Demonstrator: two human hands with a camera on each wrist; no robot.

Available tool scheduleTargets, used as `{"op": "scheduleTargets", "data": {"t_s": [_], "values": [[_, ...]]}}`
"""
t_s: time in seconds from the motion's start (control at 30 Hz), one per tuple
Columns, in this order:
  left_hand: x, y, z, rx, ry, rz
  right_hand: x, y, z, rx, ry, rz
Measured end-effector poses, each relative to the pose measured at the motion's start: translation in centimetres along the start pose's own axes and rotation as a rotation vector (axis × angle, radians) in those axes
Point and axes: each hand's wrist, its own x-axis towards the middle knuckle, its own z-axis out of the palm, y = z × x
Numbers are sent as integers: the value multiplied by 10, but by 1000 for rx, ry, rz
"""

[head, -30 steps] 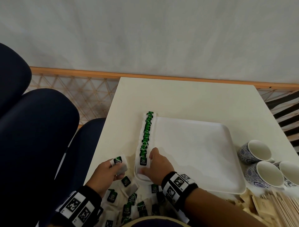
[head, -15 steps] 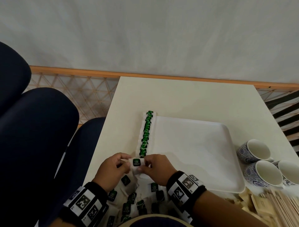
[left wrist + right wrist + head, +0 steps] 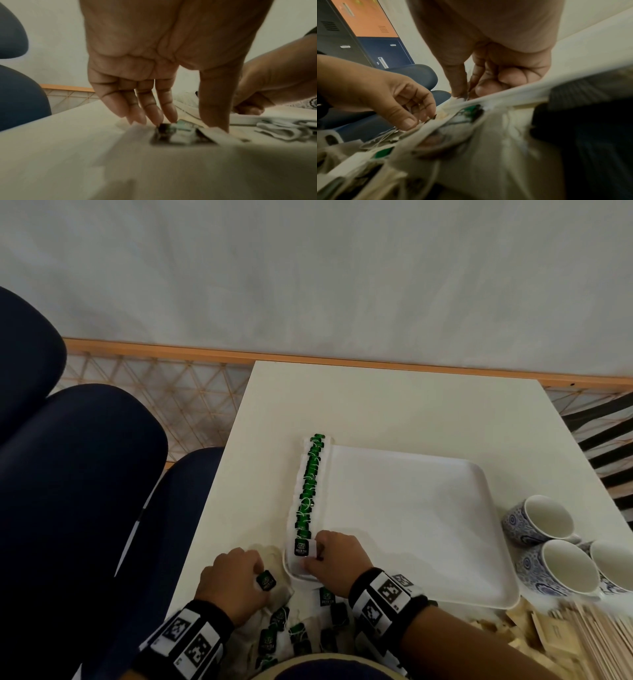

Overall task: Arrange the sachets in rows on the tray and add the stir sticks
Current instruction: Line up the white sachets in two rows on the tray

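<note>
My right hand (image 3: 337, 559) pinches a sachet (image 3: 302, 547) on the tray (image 3: 428, 542); my left wrist view shows left hand (image 3: 154, 67) fingers reaching down, pinching another sachet (image 3: 178, 134).

The tray (image 3: 428, 529) is taken as reference. A row of sachets (image 3: 308, 494) is laid along its left edge; loose sachets (image 3: 294, 635) are heaped before it; cups (image 3: 555, 553) are set right of it, stir sticks (image 3: 603, 642) before those.

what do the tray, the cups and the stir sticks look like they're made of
Tray: smooth matte white, rounded raised rim; probably plastic or melamine.
Cups: glossy white inside, blue pattern outside; likely glazed ceramic.
Stir sticks: thin, pale tan, unpainted; look like wood.
</note>
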Motion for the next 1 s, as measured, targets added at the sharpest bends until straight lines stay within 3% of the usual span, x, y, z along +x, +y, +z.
{"op": "scheduleTargets", "data": {"t_s": [0.2,0.7,0.87,1.0], "values": [[0,4,0,121,16,10,-1,-6,5,47,-11,46],[5,2,1,52,-12,0,-2,-15,-3,51,67,97],[2,6,-3,127,-4,20,-5,-16,-2,111,181,-5],[1,6,-6,126,-23,26,-11,-19,-5,60,124,-215]]}}
